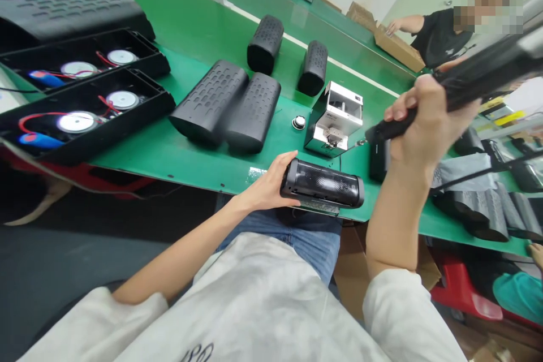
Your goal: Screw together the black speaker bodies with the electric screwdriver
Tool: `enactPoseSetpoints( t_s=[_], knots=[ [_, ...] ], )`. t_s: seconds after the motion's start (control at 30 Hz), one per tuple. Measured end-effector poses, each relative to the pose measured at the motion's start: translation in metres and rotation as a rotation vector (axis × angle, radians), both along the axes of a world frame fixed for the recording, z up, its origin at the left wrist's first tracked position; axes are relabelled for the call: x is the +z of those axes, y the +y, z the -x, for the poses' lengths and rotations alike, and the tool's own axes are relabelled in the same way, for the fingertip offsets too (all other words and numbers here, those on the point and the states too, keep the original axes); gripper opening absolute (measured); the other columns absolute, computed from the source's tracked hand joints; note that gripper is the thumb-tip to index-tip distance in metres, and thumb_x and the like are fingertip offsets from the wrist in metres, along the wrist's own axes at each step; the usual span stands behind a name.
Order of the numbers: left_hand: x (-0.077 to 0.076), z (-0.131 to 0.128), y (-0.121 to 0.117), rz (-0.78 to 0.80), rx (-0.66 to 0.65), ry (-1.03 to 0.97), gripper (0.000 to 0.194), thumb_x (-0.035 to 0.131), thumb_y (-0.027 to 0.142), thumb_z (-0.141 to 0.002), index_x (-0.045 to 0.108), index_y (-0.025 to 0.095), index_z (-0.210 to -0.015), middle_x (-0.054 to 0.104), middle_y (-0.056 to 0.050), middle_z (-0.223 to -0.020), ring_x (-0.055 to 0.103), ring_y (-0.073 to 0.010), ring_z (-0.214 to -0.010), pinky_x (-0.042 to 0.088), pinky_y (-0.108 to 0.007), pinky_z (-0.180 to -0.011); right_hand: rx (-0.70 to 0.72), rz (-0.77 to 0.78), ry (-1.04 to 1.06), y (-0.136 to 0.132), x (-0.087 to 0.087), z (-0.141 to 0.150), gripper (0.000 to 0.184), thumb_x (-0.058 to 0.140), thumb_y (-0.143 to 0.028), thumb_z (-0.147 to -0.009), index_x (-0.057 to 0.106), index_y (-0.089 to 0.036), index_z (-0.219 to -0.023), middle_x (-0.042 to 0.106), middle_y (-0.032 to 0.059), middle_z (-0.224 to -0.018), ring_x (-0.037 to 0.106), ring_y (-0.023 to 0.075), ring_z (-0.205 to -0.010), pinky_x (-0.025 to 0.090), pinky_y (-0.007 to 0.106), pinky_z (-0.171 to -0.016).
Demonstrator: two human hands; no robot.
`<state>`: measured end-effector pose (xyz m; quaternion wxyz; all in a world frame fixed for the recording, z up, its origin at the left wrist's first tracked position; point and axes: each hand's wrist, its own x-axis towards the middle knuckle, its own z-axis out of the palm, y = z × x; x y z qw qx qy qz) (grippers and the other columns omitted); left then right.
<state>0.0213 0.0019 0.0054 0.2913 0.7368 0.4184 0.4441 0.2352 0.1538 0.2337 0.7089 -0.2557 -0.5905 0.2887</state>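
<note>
My left hand [268,188] grips one end of a black speaker [327,184] at the table's front edge, thumb and fingers around its end. The speaker lies lengthwise, its perforated mesh showing. Raised on the right, my right hand [426,119] is wrapped around a black electric screwdriver [475,70]. Its bit slants down to the left, the tip close to the front of a small white and black screw feeder [339,110]. Whether the tip touches the feeder I cannot tell. A small round silver and black part [298,123] lies left of the feeder.
Black textured speaker housings [253,110] stand and lie left of the feeder. Farther left are open black housings [85,119] with round drivers, red wires and blue batteries. Across the table a person [441,34] handles a cardboard box [399,48]. More housings [479,212] lie at right.
</note>
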Motion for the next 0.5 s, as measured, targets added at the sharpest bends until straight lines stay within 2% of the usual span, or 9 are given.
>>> enactPoseSetpoints(
  t_s=[0.13, 0.23, 0.33, 0.4, 0.5],
  knots=[
    [-0.002, -0.002, 0.002, -0.045, -0.017, -0.017, 0.140, 0.105, 0.049, -0.086, 0.013, 0.032, -0.190, 0.034, -0.024, -0.187, 0.036, -0.0491, -0.178, 0.036, -0.075, -0.146, 0.130, -0.073, -0.004, -0.065, 0.025, 0.007, 0.018, 0.079, -0.023, -0.093, 0.075, -0.035, -0.106, 0.035, -0.0063, -0.070, 0.040, 0.0121, -0.046, 0.038, 0.028, -0.041],
    [-0.007, -0.003, 0.006, -0.110, -0.039, -0.046, 0.139, 0.105, 0.050, -0.086, 0.015, 0.032, -0.190, 0.036, -0.024, -0.185, 0.037, -0.0507, -0.177, 0.037, -0.076, -0.145, 0.198, -0.099, 0.063, -0.104, 0.028, 0.028, 0.021, 0.085, -0.018, -0.089, 0.080, -0.034, -0.101, 0.034, -0.0064, -0.069, 0.033, 0.0089, -0.046, 0.032, 0.023, -0.038],
    [-0.011, -0.004, 0.008, -0.143, -0.038, -0.046, 0.141, 0.106, 0.051, -0.085, 0.013, 0.033, -0.190, 0.036, -0.025, -0.184, 0.038, -0.0511, -0.176, 0.039, -0.076, -0.144, 0.264, -0.136, 0.108, -0.124, 0.020, 0.050, 0.024, 0.087, -0.016, -0.086, 0.082, -0.032, -0.103, 0.035, -0.0085, -0.064, 0.028, 0.0074, -0.043, 0.028, 0.023, -0.035],
    [-0.013, -0.004, 0.008, -0.150, -0.029, -0.031, 0.143, 0.106, 0.051, -0.085, 0.010, 0.034, -0.190, 0.035, -0.025, -0.184, 0.038, -0.0513, -0.176, 0.039, -0.077, -0.144, 0.305, -0.152, 0.071, -0.130, 0.015, 0.060, 0.024, 0.086, -0.015, -0.088, 0.082, -0.031, -0.105, 0.038, -0.0083, -0.064, 0.030, 0.0091, -0.043, 0.031, 0.026, -0.036],
    [-0.014, -0.004, 0.008, -0.165, -0.027, -0.012, 0.148, 0.106, 0.053, -0.085, 0.004, 0.035, -0.191, 0.033, -0.026, -0.185, 0.037, -0.0523, -0.176, 0.040, -0.078, -0.143, 0.283, -0.155, 0.011, -0.134, 0.010, 0.067, 0.019, 0.085, -0.015, -0.096, 0.078, -0.031, -0.104, 0.039, -0.0072, -0.069, 0.036, 0.0105, -0.044, 0.036, 0.029, -0.040]
  ],
)
